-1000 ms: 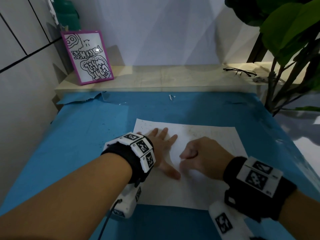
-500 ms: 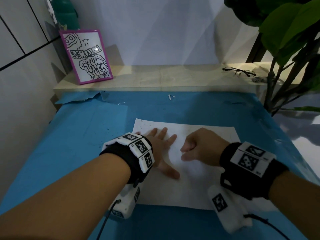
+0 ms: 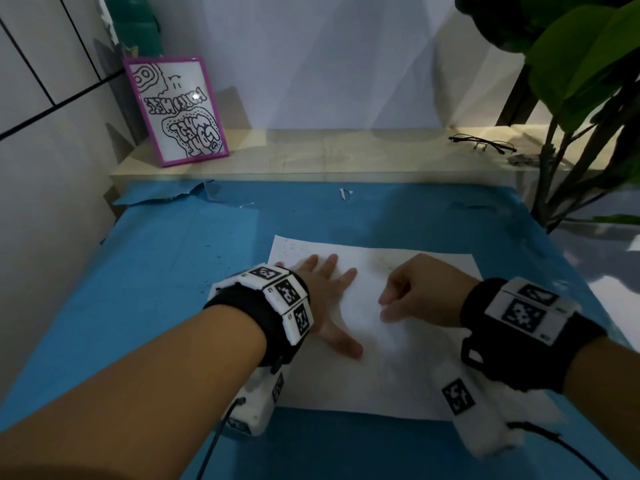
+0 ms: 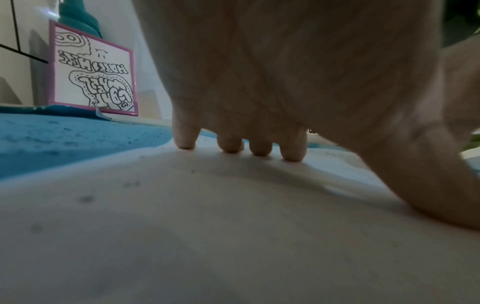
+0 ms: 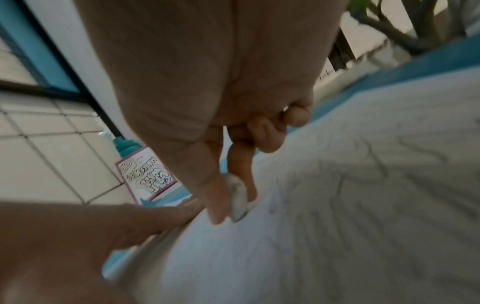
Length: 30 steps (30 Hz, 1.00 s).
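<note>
From the head view, a white sheet of paper (image 3: pixel 398 372) lies on the blue counter (image 3: pixel 173 271), towards its near edge. The left hand (image 3: pixel 325 296) lies flat on the left part of the sheet, fingers straight and spread, thumb pointing towards the middle. The right hand (image 3: pixel 422 292) sits just beside it over the middle of the sheet, fingers curled in and thumb and forefinger drawn together; what they hold is hidden from here. Behind the counter runs a pale ledge (image 3: pixel 329 154) with a framed drawing (image 3: pixel 176 112) leaning at its left end, a green bottle (image 3: pixel 135 22) behind that, and glasses (image 3: pixel 481 143) at the right, near a leafy plant (image 3: pixel 581 64).

The left wrist view looks under the left hand (image 4: pixel 285 72): its four fingertips (image 4: pixel 292 152) press down on the paper (image 4: pixel 207 226) and the thumb rests on it at the right. The hand grips nothing. The framed drawing (image 4: pixel 93 70) stands beyond the counter (image 4: pixel 64 139).

The right wrist view is blurred. The right hand (image 5: pixel 207 72) pinches a small, smudged white eraser (image 5: pixel 239 199) between thumb and forefinger, the other fingers curled into the palm. The eraser's lower end touches the paper (image 5: pixel 363 205), which carries faint grey pencil lines. The left hand (image 5: pixel 130 226) lies on the sheet close by.
</note>
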Available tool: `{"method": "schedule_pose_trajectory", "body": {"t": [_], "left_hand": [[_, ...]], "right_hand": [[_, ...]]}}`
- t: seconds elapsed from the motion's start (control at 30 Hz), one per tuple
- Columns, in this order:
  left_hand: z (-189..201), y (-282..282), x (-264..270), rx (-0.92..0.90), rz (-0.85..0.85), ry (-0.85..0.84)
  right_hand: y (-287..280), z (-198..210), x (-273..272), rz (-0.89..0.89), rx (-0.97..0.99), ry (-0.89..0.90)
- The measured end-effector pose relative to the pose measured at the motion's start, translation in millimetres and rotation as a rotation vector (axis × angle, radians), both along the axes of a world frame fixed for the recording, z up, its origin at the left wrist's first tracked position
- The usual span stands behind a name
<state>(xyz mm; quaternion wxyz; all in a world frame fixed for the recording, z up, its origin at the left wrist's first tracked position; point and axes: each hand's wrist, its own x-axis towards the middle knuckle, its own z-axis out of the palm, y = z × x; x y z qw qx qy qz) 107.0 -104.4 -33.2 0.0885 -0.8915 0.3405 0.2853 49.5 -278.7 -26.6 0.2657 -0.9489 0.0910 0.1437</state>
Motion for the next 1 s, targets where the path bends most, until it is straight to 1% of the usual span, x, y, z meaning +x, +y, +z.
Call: {"method": "schedule_pose_trajectory", "body": {"t": [0.03,0.13,0.17,0.23,0.27,0.3,0.37,0.4,0.43,0.5,0.57,0.6,0.67,0.7,0.73,0.77,0.8,0.83,0.87,0.9,0.93,0.97,1.0], "left_hand": [[-0.1,0.0,-0.1,-0.001,-0.003,-0.001],[-1.1,-0.2,1.2,0.001,-0.004,0.008],[-1.0,0.3,1.4,0.004,-0.004,0.009],[-0.9,1.0,1.2,0.002,-0.004,0.002],[-0.9,1.0,1.1,0.0,-0.003,0.002],[-0.9,0.7,0.5,0.002,-0.005,0.005],[0.3,-0.9,1.6,0.014,-0.014,0.012],[1.6,-0.6,1.2,0.02,-0.014,0.02],[3.2,-0.2,1.2,0.023,-0.013,0.026],[5.4,0.2,0.4,0.031,-0.012,0.029],[7.0,-3.3,-4.0,0.02,-0.041,-0.001],[6.8,-7.4,-9.6,0.004,-0.088,-0.035],[4.9,-19.4,-31.0,-0.057,-0.255,-0.072],[3.3,-25.4,-44.5,-0.099,-0.35,-0.035],[2.3,-30.9,-57.4,-0.126,-0.415,0.04],[-2.2,-34.3,-64.4,-0.13,-0.45,0.099],[-5.2,-35.4,-63.1,-0.108,-0.468,0.107],[-9.4,-33.8,-51.7,-0.062,-0.453,0.049],[-12.6,-31.7,-34.1,-0.006,-0.377,-0.04],[-13.2,-29.6,-13.7,0.046,-0.24,-0.121],[-9.7,-27.6,4.5,0.062,-0.061,-0.18],[-5.5,-27.6,17.5,0.042,0.083,-0.217],[-2.2,-30.3,22.1,0.009,0.127,-0.233]], "right_hand": [[-1.6,1.1,-0.4,0.0,0.005,0.013],[-9.8,2.4,3.9,-0.085,-0.035,-0.086],[-8.5,2.0,4.4,-0.078,-0.04,-0.088],[-2.4,2.2,2.4,-0.001,-0.041,-0.003],[-2.4,3.5,2.6,0.018,-0.036,0.036],[-4.8,5.1,3.1,0.006,-0.043,0.034],[-14.3,3.8,9.3,-0.083,-0.065,-0.08],[-17.8,-0.8,12.3,-0.155,-0.025,-0.155],[-19.6,-5.8,13.9,-0.244,0.064,-0.224],[-22.0,-21.1,10.2,-0.464,0.339,-0.314],[-29.8,-35.6,3.0,-0.687,0.579,-0.363],[-35.0,-40.8,0.3,-0.758,0.681,-0.382],[-41.5,-45.5,-3.8,-0.817,0.924,-0.427],[-43.3,-46.2,-4.6,-0.822,1.03,-0.445],[-44.2,-46.4,-5.6,-0.82,1.089,-0.456],[-43.7,-45.5,-6.4,-0.815,1.102,-0.457],[-42.7,-44.8,-6.9,-0.81,1.09,-0.453],[-41.1,-44.1,-7.1,-0.804,1.077,-0.447],[-40.4,-44.3,-7.0,-0.801,1.071,-0.444],[-40.2,-44.6,-6.8,-0.799,1.07,-0.443],[-40.0,-45.0,-6.6,-0.796,1.066,-0.443],[-40.5,-45.5,-6.1,-0.792,1.063,-0.443],[-40.9,-46.1,-5.2,-0.788,1.067,-0.441]]}}
